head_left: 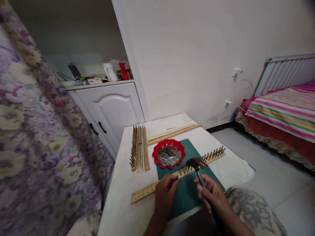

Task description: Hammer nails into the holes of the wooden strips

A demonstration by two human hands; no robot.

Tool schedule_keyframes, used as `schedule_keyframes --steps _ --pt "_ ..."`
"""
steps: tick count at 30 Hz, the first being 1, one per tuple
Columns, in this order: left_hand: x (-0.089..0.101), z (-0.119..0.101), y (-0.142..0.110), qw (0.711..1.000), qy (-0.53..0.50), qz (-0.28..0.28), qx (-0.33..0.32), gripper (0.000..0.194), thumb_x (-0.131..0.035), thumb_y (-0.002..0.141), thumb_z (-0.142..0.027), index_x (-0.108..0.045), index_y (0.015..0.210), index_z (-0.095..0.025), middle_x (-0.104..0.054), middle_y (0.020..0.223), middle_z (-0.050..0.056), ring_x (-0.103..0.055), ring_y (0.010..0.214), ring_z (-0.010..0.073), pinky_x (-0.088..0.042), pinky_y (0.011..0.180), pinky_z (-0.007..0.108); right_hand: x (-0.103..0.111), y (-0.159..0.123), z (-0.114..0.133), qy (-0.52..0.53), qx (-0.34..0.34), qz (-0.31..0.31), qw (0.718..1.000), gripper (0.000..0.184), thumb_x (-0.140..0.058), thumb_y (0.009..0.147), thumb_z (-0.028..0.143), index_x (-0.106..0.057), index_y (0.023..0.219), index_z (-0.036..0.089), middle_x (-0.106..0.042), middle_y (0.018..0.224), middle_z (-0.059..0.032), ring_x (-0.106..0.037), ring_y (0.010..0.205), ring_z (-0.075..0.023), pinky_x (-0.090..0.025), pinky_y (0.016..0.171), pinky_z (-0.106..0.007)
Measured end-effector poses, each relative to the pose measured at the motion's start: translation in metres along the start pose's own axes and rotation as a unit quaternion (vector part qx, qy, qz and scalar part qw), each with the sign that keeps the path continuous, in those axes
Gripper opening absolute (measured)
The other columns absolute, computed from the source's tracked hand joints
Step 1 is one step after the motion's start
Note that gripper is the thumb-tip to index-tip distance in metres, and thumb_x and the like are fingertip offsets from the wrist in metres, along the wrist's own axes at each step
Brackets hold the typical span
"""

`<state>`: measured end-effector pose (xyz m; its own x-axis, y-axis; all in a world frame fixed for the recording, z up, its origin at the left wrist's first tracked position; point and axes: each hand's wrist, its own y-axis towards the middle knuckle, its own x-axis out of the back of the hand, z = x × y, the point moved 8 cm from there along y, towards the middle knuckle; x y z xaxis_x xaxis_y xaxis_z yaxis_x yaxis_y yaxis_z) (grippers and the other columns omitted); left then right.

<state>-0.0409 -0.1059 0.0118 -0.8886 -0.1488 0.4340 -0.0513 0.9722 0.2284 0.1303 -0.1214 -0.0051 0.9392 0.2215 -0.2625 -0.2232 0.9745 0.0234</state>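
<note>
A long wooden strip with rows of small holes lies slantwise across a green mat. Dark nails stand upright along its right part, several of them near the middle. My left hand rests at the strip, fingers pinched on a nail whose head just shows. In my right hand is a claw hammer, gripped by its dark handle. The hammer's head is above the strip, in front of some standing nails. Behind the strip, a red scalloped dish holds a heap of loose nails.
At the white table's left lie wooden strips, the outermost bristling with nails. More strips lie along the back, near two loose nails. A white cabinet, a floral curtain and a bed surround the table.
</note>
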Motion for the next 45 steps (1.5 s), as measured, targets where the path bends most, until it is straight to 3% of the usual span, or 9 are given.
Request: schedule_keyframes --steps 3,7,14,26,31,45 --pt "0.008 0.015 0.018 0.999 0.001 -0.025 0.031 0.014 -0.057 0.078 -0.032 -0.063 0.079 -0.019 -0.065 0.071 0.000 -0.060 0.068 0.0155 -0.044 0.063 0.023 0.002 0.000 0.002 -0.004 0.001 -0.003 1.000 0.026 -0.059 0.083 0.044 -0.051 0.093 0.021 -0.056 0.056 0.0097 -0.032 0.027 -0.0002 -0.023 0.029 -0.013" --pt "0.004 0.023 0.029 0.999 0.000 -0.025 0.035 0.018 -0.055 0.079 -0.034 -0.063 0.079 -0.019 -0.066 0.070 -0.001 -0.061 0.069 0.0154 -0.044 0.063 0.023 0.000 0.000 -0.002 -0.008 -0.004 0.005 1.000 0.026 -0.060 0.083 0.044 -0.051 0.094 0.021 -0.056 0.055 0.0100 -0.033 0.027 -0.0006 -0.022 0.029 -0.013" --pt "0.001 0.021 0.031 0.999 0.032 -0.026 -0.013 0.017 -0.053 0.081 -0.031 -0.063 0.075 -0.018 -0.063 0.074 0.001 -0.059 0.071 0.0153 -0.043 0.065 0.023 0.000 -0.004 -0.007 -0.005 -0.016 0.013 1.000 0.027 -0.059 0.084 0.042 -0.049 0.097 0.021 -0.056 0.054 0.0105 -0.033 0.027 -0.0007 -0.023 0.029 -0.012" --pt "-0.004 0.016 0.031 0.994 0.107 -0.021 -0.020 0.015 -0.053 0.081 -0.027 -0.063 0.073 -0.019 -0.062 0.075 -0.001 -0.057 0.070 0.0130 -0.039 0.065 0.022 -0.005 -0.004 -0.009 0.029 -0.021 0.043 0.998 0.026 -0.054 0.088 0.042 -0.051 0.098 0.019 -0.056 0.053 0.0099 -0.032 0.026 0.0000 -0.020 0.028 -0.012" --pt "-0.005 0.015 0.032 0.992 0.125 -0.018 -0.027 0.015 -0.052 0.081 -0.026 -0.064 0.075 -0.020 -0.063 0.077 -0.001 -0.057 0.071 0.0124 -0.039 0.064 0.021 -0.017 -0.001 -0.008 0.064 -0.033 0.071 0.995 0.026 -0.050 0.090 0.042 -0.052 0.099 0.018 -0.059 0.055 0.0077 -0.036 0.026 -0.0003 -0.020 0.028 -0.012" --pt "-0.008 0.024 0.030 0.993 0.118 -0.004 -0.024 0.016 -0.048 0.081 -0.024 -0.060 0.073 -0.019 -0.058 0.072 -0.002 -0.053 0.068 0.0123 -0.036 0.062 0.022 -0.049 0.018 -0.013 0.016 -0.054 0.106 0.993 0.029 -0.049 0.090 0.045 -0.050 0.100 0.017 -0.054 0.051 0.0113 -0.032 0.025 -0.0008 -0.018 0.024 -0.011"
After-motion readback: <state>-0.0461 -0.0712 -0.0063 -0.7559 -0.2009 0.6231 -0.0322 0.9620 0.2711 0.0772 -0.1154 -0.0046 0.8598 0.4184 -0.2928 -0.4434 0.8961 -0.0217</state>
